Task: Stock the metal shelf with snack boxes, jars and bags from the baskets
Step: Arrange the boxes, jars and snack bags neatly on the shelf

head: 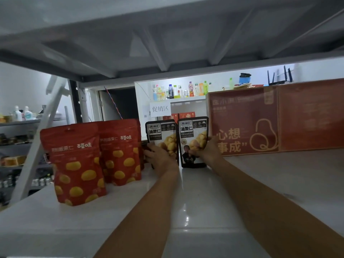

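Shelf [204, 211] status, left to right: red chestnut bags [78, 164] standing; left hand [160, 155] grips left black pouch [161, 135]; right hand [206, 151] pinches right black pouch [192, 138]; red gift box [243, 123] just beside. Hands apart, 1 pouch each. Both pouches upright, long axis vertical, straight ahead, side by side. Likely next: square up, release.

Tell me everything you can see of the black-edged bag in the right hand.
A glossy stand-up bag, black border, pale front with yellow chestnut pictures, Chinese print on top and a small figure low down. It stands upright on the white shelf, between a matching bag on its left and a red box on its right. The right hand pinches its right edge.
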